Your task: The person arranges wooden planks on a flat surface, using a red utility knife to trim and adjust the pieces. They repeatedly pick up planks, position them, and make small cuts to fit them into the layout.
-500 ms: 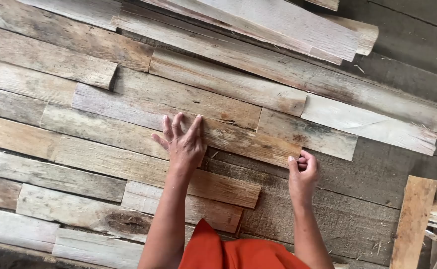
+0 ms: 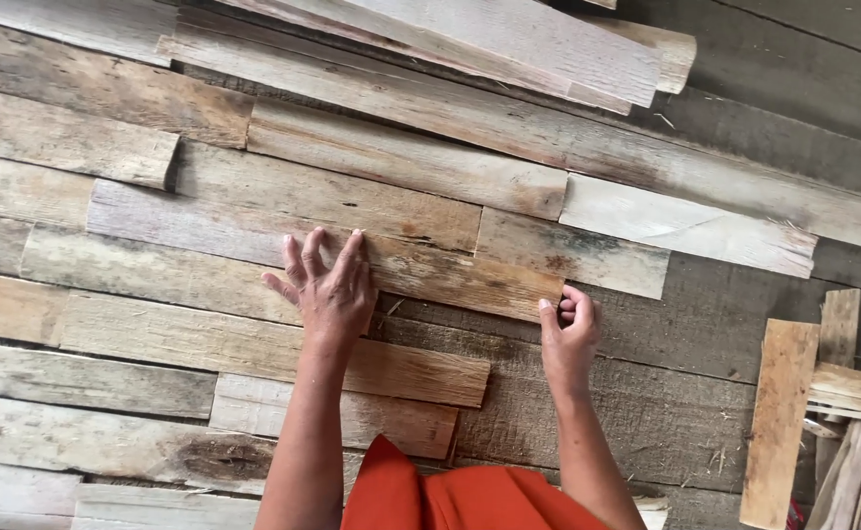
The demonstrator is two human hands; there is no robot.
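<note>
Two bare hands at work, forearms rising from an orange garment (image 2: 450, 496) at the near edge. Left hand (image 2: 327, 290) spread flat, fingers fanned, pressed palm-down on the brown plank (image 2: 430, 270) near its left part. Right hand (image 2: 570, 334) loosely curled, fingertips bunched against that same plank's right end, thumb at the end's near corner; gripping nothing, only butting the wood. Plank's long axis running left to right and dipping a little toward the right, lying just beyond both hands, so one hand on top and the other at the end face; right hand nearer the free end. Close below, a shorter tan plank (image 2: 391, 368) and a pale one (image 2: 352, 417), laid in staggered rows. Under everything, a dark weathered board floor (image 2: 666, 412), bare to the right of the rows. Farther right, a loose heap of offcuts (image 2: 823, 393), one upright tan board foremost. Beyond the hands, more rows of grey and brown planks (image 2: 401, 162), then long pale boards (image 2: 509, 39) stacked aslant at the far edge.
</note>
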